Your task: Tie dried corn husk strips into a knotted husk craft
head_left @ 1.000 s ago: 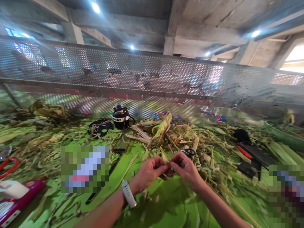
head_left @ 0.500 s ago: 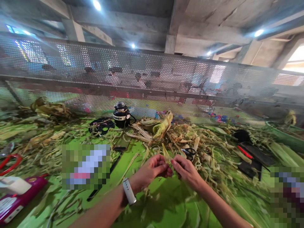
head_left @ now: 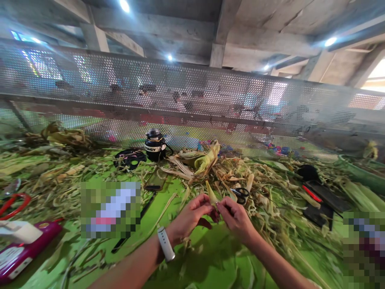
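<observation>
Corn-husk piece (head_left: 211,192) standing tip up between two bare hands

Pale yellow and pointed, it is rising between the left hand (head_left: 194,216) and the right hand (head_left: 237,218), above the green table (head_left: 210,265). The right thumb and forefinger are pinching its base; the left fingers are curling beside it, and whether they are pressing on it I cannot tell. A white wristband (head_left: 166,244) is circling the left wrist.

Clockwise from the hands: at twelve, a husk heap (head_left: 206,160) is spreading; at two, black-handled scissors (head_left: 240,195) are lying near the right hand; between eight and nine, a magenta device (head_left: 39,243) is showing a white label, its print unreadable; between ten and eleven, a black jar (head_left: 155,154) is displaying "RGY" on its white band, earlier letters unclear.
</observation>
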The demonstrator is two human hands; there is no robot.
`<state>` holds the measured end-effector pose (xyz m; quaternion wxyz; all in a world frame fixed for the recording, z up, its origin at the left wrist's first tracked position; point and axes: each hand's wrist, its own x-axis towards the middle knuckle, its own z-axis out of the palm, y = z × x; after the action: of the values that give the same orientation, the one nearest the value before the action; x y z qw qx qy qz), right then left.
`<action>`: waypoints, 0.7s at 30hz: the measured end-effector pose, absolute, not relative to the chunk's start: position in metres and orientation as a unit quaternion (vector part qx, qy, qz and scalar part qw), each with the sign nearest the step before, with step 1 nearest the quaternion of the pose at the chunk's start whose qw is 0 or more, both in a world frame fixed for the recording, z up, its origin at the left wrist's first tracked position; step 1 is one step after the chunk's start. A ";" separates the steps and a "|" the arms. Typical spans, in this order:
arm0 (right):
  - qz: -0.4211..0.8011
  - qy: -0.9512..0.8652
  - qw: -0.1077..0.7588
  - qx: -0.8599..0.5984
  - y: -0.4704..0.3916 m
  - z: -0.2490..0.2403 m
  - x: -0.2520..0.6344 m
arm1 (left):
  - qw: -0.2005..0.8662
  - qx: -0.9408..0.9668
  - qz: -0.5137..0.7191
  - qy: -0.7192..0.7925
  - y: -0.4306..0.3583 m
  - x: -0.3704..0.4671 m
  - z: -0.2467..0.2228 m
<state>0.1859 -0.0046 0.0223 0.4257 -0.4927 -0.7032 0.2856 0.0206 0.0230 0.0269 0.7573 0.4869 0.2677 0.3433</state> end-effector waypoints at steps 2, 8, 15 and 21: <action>0.270 -0.712 0.423 -0.491 -0.004 0.022 0.186 | 0.741 0.499 0.353 0.278 0.023 0.021 0.029; 0.287 -0.704 0.419 -0.496 -0.004 0.020 0.186 | 0.748 0.472 0.371 0.283 0.025 0.023 0.026; 0.190 -0.699 0.489 -0.486 0.000 0.019 0.197 | 0.804 0.351 0.368 0.308 0.030 0.023 0.023; 0.103 -0.784 0.497 -0.357 0.004 0.021 0.196 | 0.847 0.298 0.353 0.263 0.030 0.022 0.025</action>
<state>0.1958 0.0036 0.0214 0.4971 -0.3570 -0.7842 0.1029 0.0224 0.0299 0.0248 0.8467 0.2979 0.2634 0.3534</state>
